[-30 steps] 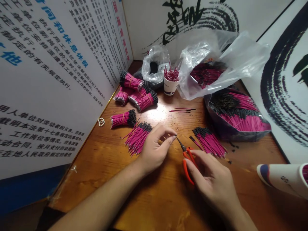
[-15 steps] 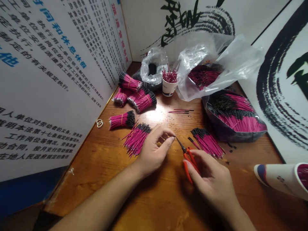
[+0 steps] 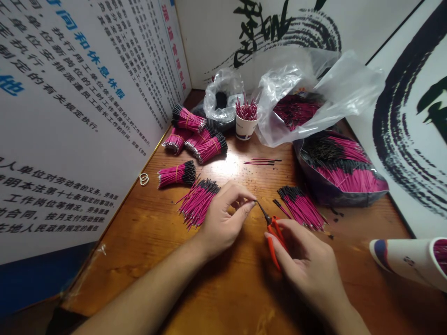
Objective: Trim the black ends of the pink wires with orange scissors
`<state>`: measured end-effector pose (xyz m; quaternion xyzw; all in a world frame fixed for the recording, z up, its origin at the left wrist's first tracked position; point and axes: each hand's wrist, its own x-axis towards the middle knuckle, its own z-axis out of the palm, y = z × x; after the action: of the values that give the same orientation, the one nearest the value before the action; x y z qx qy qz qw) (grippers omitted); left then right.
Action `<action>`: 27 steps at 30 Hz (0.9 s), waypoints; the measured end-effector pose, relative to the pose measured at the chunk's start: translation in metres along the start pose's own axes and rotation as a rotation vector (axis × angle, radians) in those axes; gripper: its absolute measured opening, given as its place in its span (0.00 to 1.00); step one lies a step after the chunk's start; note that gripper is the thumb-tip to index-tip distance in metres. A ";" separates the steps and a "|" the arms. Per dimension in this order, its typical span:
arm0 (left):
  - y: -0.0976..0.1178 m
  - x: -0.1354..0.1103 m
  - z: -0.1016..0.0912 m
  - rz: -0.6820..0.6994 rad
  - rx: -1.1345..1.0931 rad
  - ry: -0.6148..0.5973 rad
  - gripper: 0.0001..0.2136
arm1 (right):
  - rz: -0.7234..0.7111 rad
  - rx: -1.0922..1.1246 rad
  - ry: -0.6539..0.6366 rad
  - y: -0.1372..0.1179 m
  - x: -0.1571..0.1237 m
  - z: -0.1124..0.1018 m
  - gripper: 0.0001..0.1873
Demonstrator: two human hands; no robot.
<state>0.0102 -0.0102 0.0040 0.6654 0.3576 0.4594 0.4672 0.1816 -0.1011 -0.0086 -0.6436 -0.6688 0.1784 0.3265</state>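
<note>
Little has shifted: beside the loose magenta wires (image 3: 197,203), the left hand (image 3: 221,221) keeps a narrow pinch on something too fine to make out, just by the tips of the orange-handled snips (image 3: 271,238), closed in the right hand (image 3: 307,253). One slip could nick those fingertips (image 3: 249,205).

Light from above leaves a pale glare patch on the glossy brown wooden bench (image 3: 223,298), soft dark shadows lie under the right hand (image 3: 303,258), and the white printed wall panel (image 3: 70,93) bows with wide-angle distortion; focus stays sharp.
</note>
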 end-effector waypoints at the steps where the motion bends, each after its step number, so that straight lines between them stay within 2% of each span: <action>1: 0.000 0.000 0.000 0.008 -0.002 0.002 0.03 | -0.003 -0.012 -0.002 0.000 0.000 0.000 0.09; 6: -0.001 -0.001 0.000 0.034 -0.002 0.003 0.03 | -0.016 -0.036 -0.045 -0.001 0.001 -0.002 0.08; 13: -0.001 0.000 0.000 -0.011 0.006 0.001 0.03 | -0.022 -0.044 -0.048 -0.002 0.001 -0.003 0.07; 27: 0.000 -0.001 0.001 -0.045 -0.030 -0.016 0.03 | 0.064 0.042 -0.064 -0.002 0.001 -0.002 0.08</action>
<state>0.0110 -0.0112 0.0036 0.6537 0.3621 0.4486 0.4902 0.1814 -0.1010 -0.0059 -0.6516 -0.6543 0.2232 0.3123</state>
